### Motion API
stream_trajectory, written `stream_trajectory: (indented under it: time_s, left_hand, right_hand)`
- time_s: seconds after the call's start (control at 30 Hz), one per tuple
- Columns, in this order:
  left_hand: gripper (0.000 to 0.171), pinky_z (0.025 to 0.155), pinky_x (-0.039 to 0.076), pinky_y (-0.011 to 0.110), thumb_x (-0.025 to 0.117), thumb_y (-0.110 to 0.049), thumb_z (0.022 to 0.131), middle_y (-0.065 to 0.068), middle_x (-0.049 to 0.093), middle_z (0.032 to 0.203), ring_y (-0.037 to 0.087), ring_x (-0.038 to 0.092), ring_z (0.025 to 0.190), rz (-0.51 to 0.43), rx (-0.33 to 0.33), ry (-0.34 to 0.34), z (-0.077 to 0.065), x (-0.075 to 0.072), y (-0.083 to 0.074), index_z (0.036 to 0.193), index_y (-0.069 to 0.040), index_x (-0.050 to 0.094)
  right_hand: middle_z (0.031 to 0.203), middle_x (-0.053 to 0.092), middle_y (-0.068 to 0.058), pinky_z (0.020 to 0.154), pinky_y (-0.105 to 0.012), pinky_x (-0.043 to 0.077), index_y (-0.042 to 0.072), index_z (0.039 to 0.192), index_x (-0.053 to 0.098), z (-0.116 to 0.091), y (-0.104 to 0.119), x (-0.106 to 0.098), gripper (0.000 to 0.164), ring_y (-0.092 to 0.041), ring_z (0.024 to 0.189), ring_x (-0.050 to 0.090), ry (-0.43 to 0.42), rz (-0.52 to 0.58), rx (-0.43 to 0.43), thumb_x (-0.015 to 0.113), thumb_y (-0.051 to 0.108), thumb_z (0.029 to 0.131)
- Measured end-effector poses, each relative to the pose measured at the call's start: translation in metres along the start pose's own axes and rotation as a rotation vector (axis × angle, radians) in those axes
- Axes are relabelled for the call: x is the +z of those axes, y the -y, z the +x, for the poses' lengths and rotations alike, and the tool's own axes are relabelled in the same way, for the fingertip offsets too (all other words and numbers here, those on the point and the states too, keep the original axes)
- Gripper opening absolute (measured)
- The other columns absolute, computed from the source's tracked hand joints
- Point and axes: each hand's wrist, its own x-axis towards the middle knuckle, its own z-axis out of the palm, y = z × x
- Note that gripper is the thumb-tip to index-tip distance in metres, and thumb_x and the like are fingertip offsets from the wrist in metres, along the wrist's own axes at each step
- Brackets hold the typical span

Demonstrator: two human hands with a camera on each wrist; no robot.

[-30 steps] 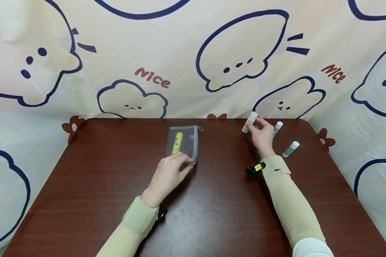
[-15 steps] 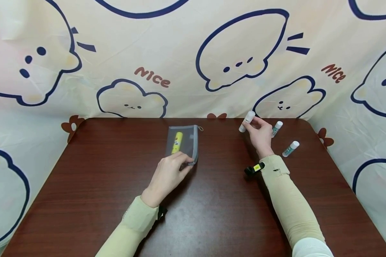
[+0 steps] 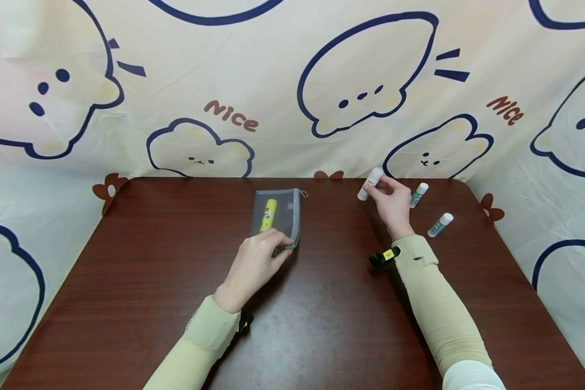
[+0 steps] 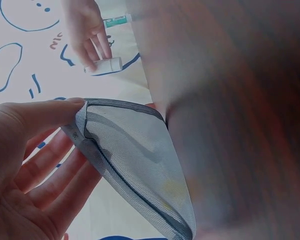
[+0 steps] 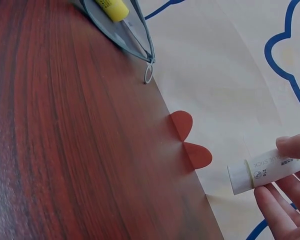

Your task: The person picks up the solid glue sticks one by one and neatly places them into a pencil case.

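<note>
My left hand (image 3: 255,262) pinches the near corner of a grey mesh zip pouch (image 4: 135,145) between thumb and fingers, lifting its zipped edge so the mouth gapes. Inside the pouch lies a yellow glue-stick-shaped tube (image 3: 268,215), seen through the mesh in the head view. At the far right of the table my right hand (image 3: 394,205) holds a white glue stick (image 5: 265,170), tilted, with thumb on one side and fingers on the other. "GLUE STICK" lettering shows on its label in the right wrist view.
Two more white-capped glue sticks with green labels stand to the right of my right hand, one close to it (image 3: 419,195) and one nearer me (image 3: 440,225). The dark wooden table (image 3: 322,303) ends at a printed cloth backdrop (image 3: 273,70). A pull ring (image 5: 148,73) hangs from the pouch's zip.
My right hand has shifted slightly left with the white glue stick, away from the other glue sticks. The left hand and pouch have stayed in place.
</note>
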Motion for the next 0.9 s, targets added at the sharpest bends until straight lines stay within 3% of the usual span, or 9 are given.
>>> stream_trajectory:
  time_s: [0.3, 0.9]
  left_hand:
    - [0.019, 0.066, 0.055, 0.034, 0.086, -0.001, 0.081, -0.002, 0.072, 0.092, 0.018, 0.07, 0.079, -0.004, -0.008, 0.0, 0.0, 0.0, 0.001, 0.095, -0.011, 0.077]
    - [0.02, 0.066, 0.055, 0.033, 0.086, -0.001, 0.081, -0.002, 0.072, 0.093, 0.017, 0.07, 0.079, -0.003, -0.008, -0.003, 0.0, -0.002, 0.0, 0.096, -0.011, 0.077]
  right_hand:
    - [0.121, 0.069, -0.015, 0.092, -0.031, 0.053, 0.003, 0.129, 0.067, -0.004, 0.005, -0.001, 0.048, -0.022, 0.105, 0.067, 0.035, 0.053, 0.046, 0.084, 0.022, 0.088]
    - [0.121, 0.068, -0.016, 0.093, -0.031, 0.053, -0.001, 0.127, 0.066, -0.009, 0.013, -0.001, 0.048, -0.022, 0.107, 0.066, 0.035, 0.085, 0.016, 0.083, 0.02, 0.088]
